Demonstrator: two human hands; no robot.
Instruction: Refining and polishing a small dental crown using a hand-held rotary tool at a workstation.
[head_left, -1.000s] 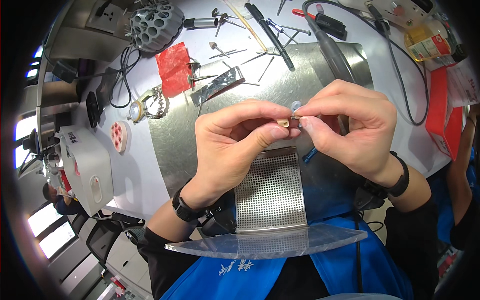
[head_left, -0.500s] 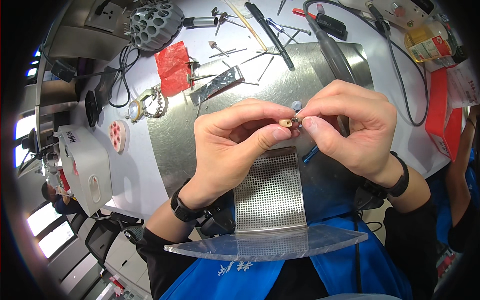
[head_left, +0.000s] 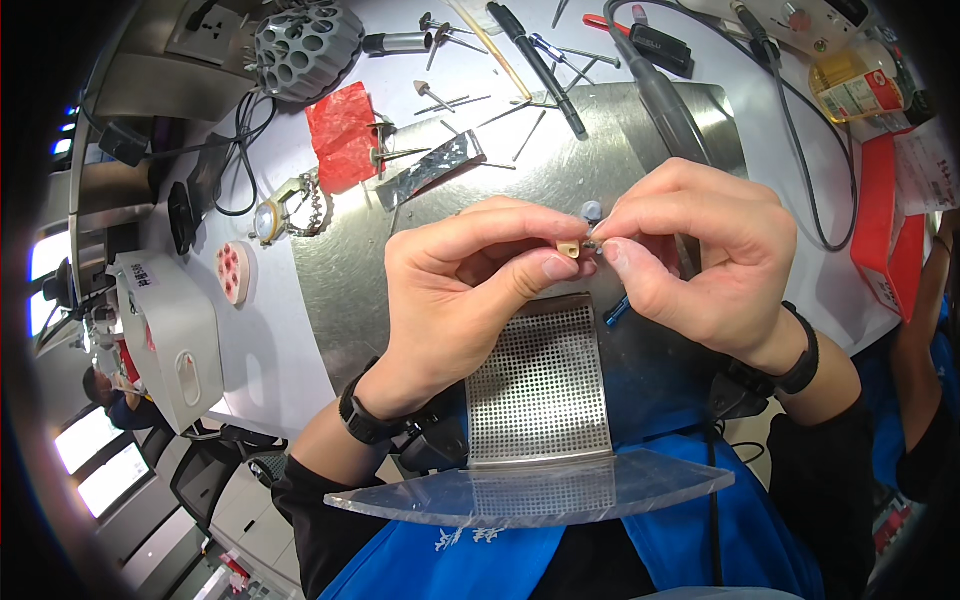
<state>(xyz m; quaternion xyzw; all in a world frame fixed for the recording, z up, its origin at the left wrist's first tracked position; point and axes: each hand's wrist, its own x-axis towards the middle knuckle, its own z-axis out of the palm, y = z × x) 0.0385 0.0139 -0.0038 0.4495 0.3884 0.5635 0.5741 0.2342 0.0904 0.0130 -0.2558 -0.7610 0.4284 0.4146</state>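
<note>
Above the metal sheet, my left hand (head_left: 450,285) pinches a small yellowish hollow piece, which looks like a dental crown (head_left: 568,249), between thumb and forefinger. Its opening faces upward. Close against it, my right hand (head_left: 710,255) holds thumb and forefinger together on a tiny metal piece (head_left: 594,241), mostly hidden by the fingertips. Just beyond the fingertips is a small grey rounded tip (head_left: 592,211). Below the hands lies a perforated metal plate (head_left: 540,390), and a blue rod (head_left: 617,311) shows beside my right thumb.
A handpiece (head_left: 660,100) with its cord lies behind my right hand. Burs, a black pen (head_left: 540,70), red paper (head_left: 345,140) and a grey bur holder (head_left: 308,50) lie at the back. A wristwatch (head_left: 270,222) and dental model (head_left: 233,273) sit left; a clear shield (head_left: 530,490) stands near me.
The crown has tilted slightly between my left fingers, showing more of its opening. Both hands stay in nearly the same place.
</note>
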